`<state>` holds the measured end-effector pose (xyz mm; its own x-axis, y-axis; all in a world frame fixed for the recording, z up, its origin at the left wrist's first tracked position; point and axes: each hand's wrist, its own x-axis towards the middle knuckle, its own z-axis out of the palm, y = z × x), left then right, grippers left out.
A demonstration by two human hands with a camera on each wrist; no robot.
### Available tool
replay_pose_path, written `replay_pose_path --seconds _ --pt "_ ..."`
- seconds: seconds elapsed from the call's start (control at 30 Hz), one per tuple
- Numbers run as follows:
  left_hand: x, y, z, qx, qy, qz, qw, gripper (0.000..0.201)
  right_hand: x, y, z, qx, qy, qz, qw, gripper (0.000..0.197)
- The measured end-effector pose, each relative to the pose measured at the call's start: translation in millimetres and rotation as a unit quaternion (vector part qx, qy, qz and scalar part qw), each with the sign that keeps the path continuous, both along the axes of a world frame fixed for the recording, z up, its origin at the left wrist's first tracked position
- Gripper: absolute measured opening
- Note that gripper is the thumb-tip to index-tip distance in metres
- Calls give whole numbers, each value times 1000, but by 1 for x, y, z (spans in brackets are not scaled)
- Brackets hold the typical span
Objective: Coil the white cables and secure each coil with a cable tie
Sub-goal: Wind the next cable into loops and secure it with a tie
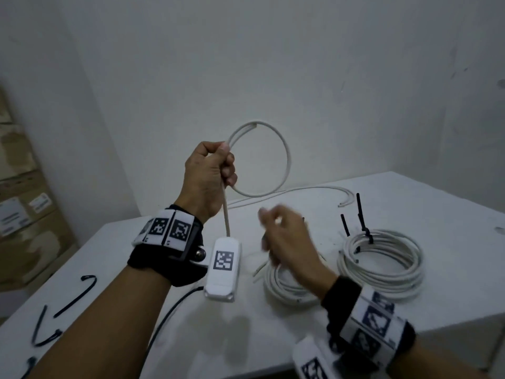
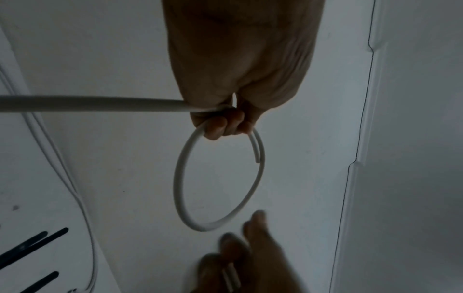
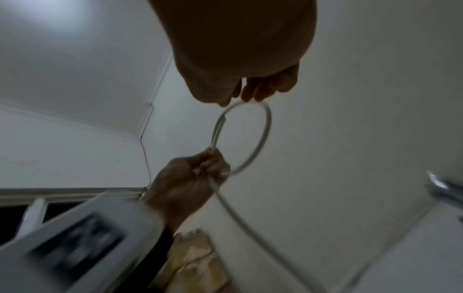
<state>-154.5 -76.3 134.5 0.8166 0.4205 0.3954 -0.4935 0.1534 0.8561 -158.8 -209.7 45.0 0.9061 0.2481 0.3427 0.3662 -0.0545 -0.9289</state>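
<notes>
My left hand (image 1: 213, 170) is raised above the white table (image 1: 262, 340) and grips a white cable (image 1: 287, 157) bent into one round loop, whose short cut end (image 2: 256, 154) lies along it. That loop (image 2: 180, 178) hangs from the fist (image 2: 225, 126). The cable's tail (image 1: 225, 214) drops from the fist and passes behind the wrist camera. My right hand (image 1: 284, 242) is blurred, just below the loop, with its fingers loosely curled. A white strand (image 2: 229, 277) shows at its fingers (image 2: 255, 222); whether they hold it is unclear.
Two wound white coils lie on the table: one (image 1: 382, 261) with black ties (image 1: 364, 231) sticking up, another (image 1: 284, 288) partly under my right hand. A loose white cable (image 1: 314, 190) runs along the back. Loose black ties (image 1: 76, 296) lie front left. Cardboard boxes (image 1: 24, 214) stand left.
</notes>
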Motion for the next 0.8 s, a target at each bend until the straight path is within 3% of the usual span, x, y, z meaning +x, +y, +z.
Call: replay_pose_path --seconds 0.03,0.1,0.17,0.23,0.3,0.37,0.43,0.5,0.6,0.7,0.77,0.8 --pt "-1 0 3 -9 -4 -1 1000 19 -15 7 -16 -16 119 91 989 42" --pt "-4 1 8 -25 -6 -6 1000 19 -33 21 -36 3 306 223 926 58" --pt "-9 4 12 -39 -6 -9 999 20 -35 37 -42 130 427 285 848 69" --pt "-14 9 13 -52 -3 -8 999 20 -25 52 -37 319 509 279 749 75" --pt "-19 14 13 -55 -3 -6 998 20 -13 60 -24 464 540 239 660 77" --pt "-24 19 14 -52 -3 -5 999 19 -3 63 -6 513 538 210 635 66" --pt "-29 26 16 -46 1 1 999 20 4 62 9 513 527 187 651 41" --pt "-34 35 17 -32 9 15 999 20 13 58 18 483 516 168 687 31" --pt "-40 49 13 -17 36 35 999 22 23 48 31 400 456 147 781 24" --pt "-44 57 3 -10 61 53 997 23 34 36 45 328 346 60 877 20" --pt "-44 58 -5 -18 66 54 996 23 41 26 56 311 303 28 900 22" --pt "-43 57 -8 -23 67 52 996 23 45 21 59 327 304 30 894 23"
